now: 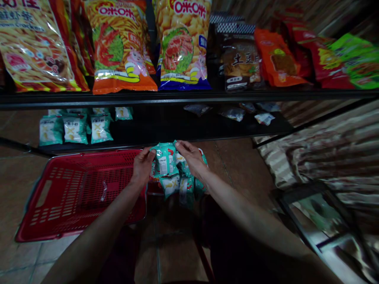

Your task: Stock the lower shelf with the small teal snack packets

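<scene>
A small teal snack bag (166, 161) is held up in front of me, its printed panel facing me. My left hand (143, 162) is closed, pinching the bag's left upper edge between thumb and fingers. At the opposite upper corner my right hand (191, 157) is closed on it too. Just below and to the right lie several similar teal bags (171, 185), partly covered by my right hand and the held bag. What supports them is mostly hidden.
Left of my hands, a red plastic basket (44, 193) stands on the tiled floor. The lower black shelf (154, 128) carries teal bags at left and small packets at right. Larger snack bags (183, 47) line the upper shelf. A framed panel (328, 240) lies at right.
</scene>
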Tool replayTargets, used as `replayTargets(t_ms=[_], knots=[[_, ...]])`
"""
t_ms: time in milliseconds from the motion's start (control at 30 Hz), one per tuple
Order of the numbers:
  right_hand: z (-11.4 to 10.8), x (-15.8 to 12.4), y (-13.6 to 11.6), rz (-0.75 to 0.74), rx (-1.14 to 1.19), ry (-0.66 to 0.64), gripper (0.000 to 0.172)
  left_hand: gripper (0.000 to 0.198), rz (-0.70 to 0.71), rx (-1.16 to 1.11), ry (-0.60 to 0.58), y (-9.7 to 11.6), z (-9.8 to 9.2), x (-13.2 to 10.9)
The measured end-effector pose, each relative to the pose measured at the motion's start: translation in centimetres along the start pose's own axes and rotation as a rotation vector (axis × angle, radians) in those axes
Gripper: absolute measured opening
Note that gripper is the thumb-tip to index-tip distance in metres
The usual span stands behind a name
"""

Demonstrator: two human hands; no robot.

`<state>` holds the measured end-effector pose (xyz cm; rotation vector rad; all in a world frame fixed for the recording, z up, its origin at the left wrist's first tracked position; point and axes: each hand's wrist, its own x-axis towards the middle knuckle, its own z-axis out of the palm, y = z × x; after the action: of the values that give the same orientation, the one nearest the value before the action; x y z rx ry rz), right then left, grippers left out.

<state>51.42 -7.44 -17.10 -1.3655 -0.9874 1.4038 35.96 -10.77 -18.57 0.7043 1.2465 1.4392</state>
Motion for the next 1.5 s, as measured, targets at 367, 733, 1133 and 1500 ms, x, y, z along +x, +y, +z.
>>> replayTargets(t_ms=[367, 733, 1133, 1500], knots=[[0.0, 0.6, 0.4, 0.073, 0.132, 0.11, 0.03, 0.019, -0.097, 0.064, -0.072, 0.4, 0.3, -0.7], [-0.1, -0.1, 0.0, 0.15, 0.111, -0.024, 0.039, 0.021, -0.153, -0.093, 0.091, 0.6, -0.3, 0.4], [0.3, -1.9, 0.7, 0.45, 0.183, -0.172, 0.028, 0.013, -0.252, -0.273, 0.423, 2.2, -1.8, 2.1], [0.5, -1.9, 1.5, 0.431, 0.222, -0.15, 0.027, 0.014, -0.287, -0.295, 0.41, 2.1, -1.9, 2.1]])
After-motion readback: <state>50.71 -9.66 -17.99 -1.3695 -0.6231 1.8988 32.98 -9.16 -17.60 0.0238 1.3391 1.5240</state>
